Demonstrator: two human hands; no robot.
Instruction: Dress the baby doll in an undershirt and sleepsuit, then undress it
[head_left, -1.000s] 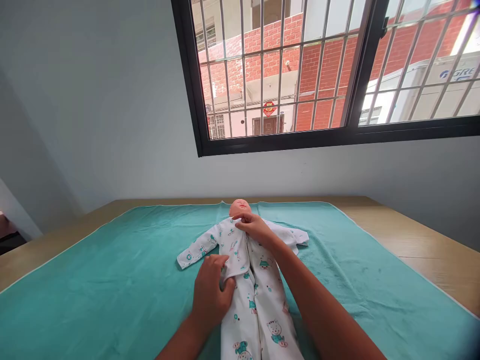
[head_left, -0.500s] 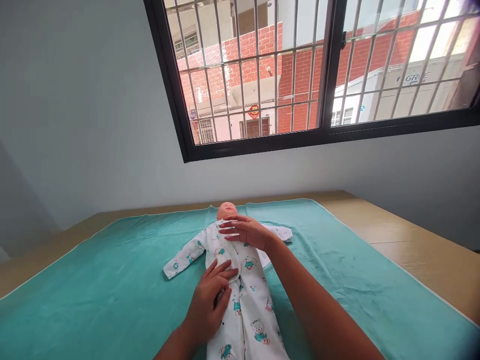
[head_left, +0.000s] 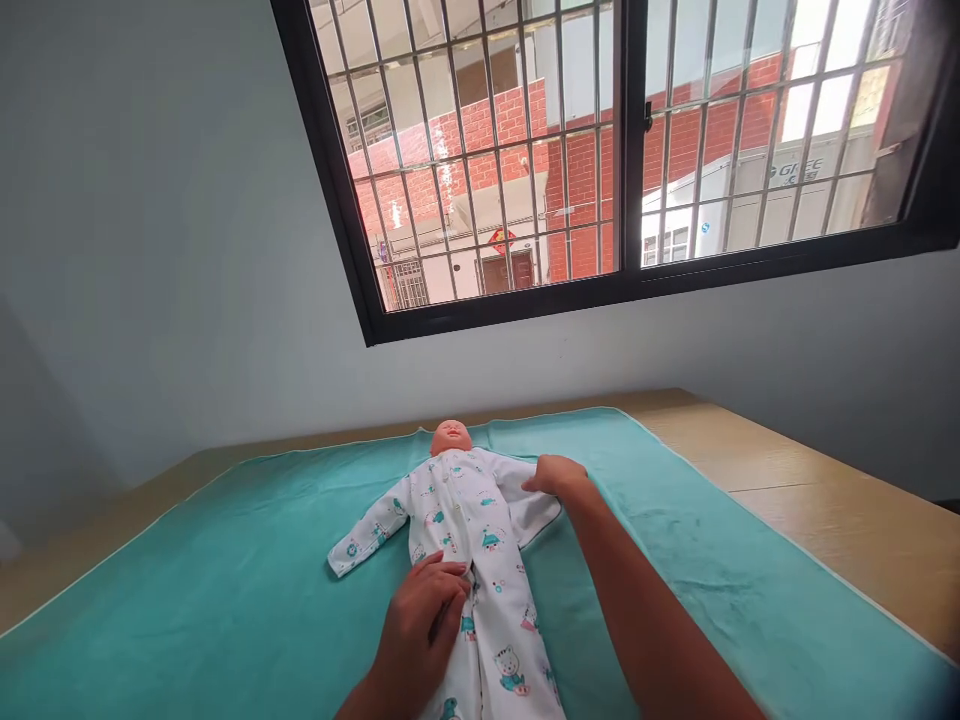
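Head view, the only one: face up on a teal cloth, close to its far edge, a doll in a white printed outfit. Long axis running away from the person, head at the far end toward the wall, trouser legs toward the near side and cut off by the bottom of the view.

At the right-side sleeve, the right hand, with the back of it uppermost and the thumb against the fabric. Fingers curled out of sight; whether clamped on the cuff or merely touching, impossible to tell from here. From this hand, trunk to the left; sleeve running outward from the shoulder and slightly nearer, its end hidden.

At the waist, near the bottom of the front opening, the left hand, laid over the cloth of the outfit. Fingers loosely bent, close to one another, thumb near, nothing visibly pinched. Nearer to the legs than the right hand; well apart from the head.

Out to the left, the opposite sleeve, slanting toward the near side, touched by neither hand. Around the teal cloth, a wooden table; above, a barred window.
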